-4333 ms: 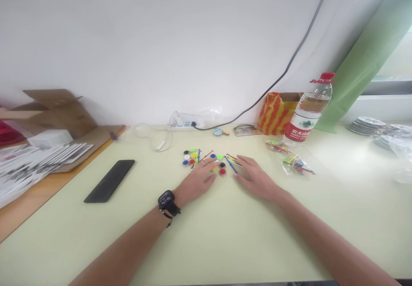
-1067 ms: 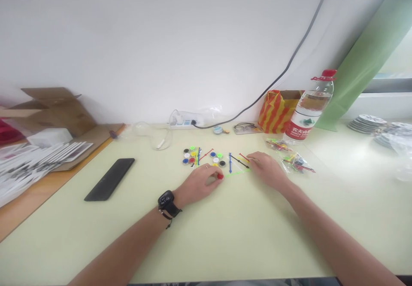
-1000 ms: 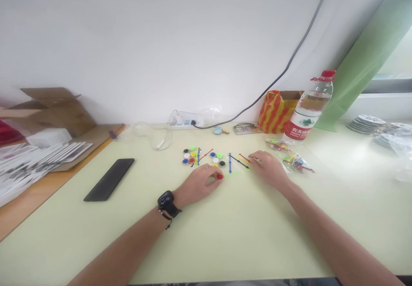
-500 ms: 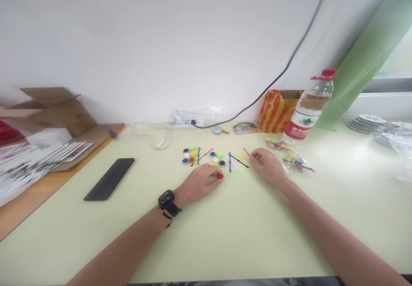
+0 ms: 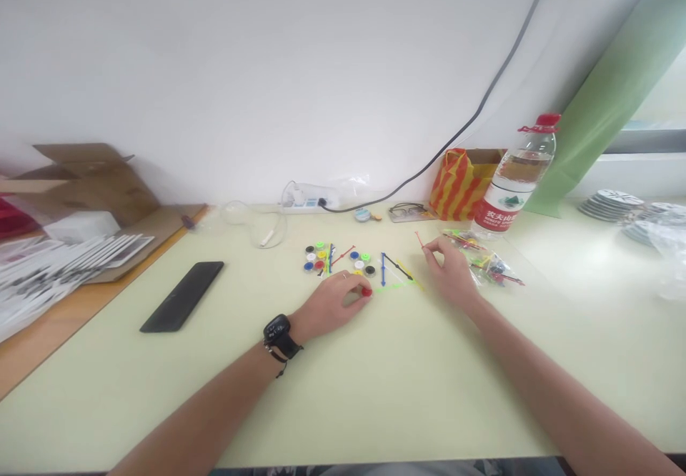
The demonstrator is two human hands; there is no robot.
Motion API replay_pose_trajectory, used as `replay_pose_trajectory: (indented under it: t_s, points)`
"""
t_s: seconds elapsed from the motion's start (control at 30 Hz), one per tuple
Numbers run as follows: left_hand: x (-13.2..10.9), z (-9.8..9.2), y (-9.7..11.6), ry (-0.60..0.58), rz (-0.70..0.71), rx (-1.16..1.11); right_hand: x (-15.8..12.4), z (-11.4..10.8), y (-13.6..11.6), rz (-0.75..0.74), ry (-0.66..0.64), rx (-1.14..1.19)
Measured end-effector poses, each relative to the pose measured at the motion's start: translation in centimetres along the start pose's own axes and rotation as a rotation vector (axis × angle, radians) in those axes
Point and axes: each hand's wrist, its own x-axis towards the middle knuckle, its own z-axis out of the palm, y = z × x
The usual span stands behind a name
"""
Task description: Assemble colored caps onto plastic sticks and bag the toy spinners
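My left hand [image 5: 337, 303] rests on the table, thumb and forefinger closed on a small round red piece [image 5: 366, 292]. Pinched in my right hand [image 5: 451, 272] is a thin red plastic arrow [image 5: 419, 239], its far end pointing up and away. Between the hands lie a blue arrow [image 5: 383, 270], a black arrow [image 5: 397, 266] and a yellow arrow [image 5: 418, 284]. Small round coloured pieces [image 5: 365, 258] sit just beyond my left hand. Farther left is another group of round pieces [image 5: 320, 255] with a red arrow [image 5: 344, 254] beside it.
Clear bags of coloured parts [image 5: 490, 265] lie right of my right hand, near a water bottle [image 5: 511, 186] and a striped bag [image 5: 461, 184]. A black flat case [image 5: 182, 297] lies at left. Behind are a power strip [image 5: 308, 201] and glasses [image 5: 410, 211].
My right hand has shifted slightly right, lifting the red arrow. The yellow arrow now lies nearer, alongside the black one. My left hand has stayed in place.
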Motion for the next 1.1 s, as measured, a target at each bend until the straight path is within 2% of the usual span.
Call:
replay_pose_trajectory:
  t_s: [0.1, 0.17, 0.3, 0.43, 0.57, 0.73, 1.1]
  points:
    - [0.0, 0.0, 0.0, 0.001, 0.000, -0.006, -0.1, 0.0, -0.6, -0.017, 0.044, 0.082]
    - [0.0, 0.0, 0.0, 0.001, -0.002, -0.011, -0.4, 0.0, -1.3, -0.032, 0.026, 0.106]
    - [0.0, 0.1, 0.1, -0.007, 0.006, -0.021, -1.5, 0.1, -3.6, -0.119, -0.146, 0.078]
    - [0.0, 0.1, 0.1, -0.010, 0.006, -0.022, -3.0, 0.7, -5.6, -0.249, -0.354, -0.116]
    - [0.0, 0.1, 0.2, -0.011, 0.000, -0.015, -3.9, 1.4, -6.5, -0.328, -0.463, -0.273]
    - [0.1, 0.1, 0.3, -0.015, 0.008, -0.014, -4.2, 1.6, -6.5, -0.367, -0.480, -0.337]
    - [0.0, 0.1, 0.2, 0.000, -0.004, -0.023, -3.9, 1.8, -6.1, -0.282, -0.464, -0.372]
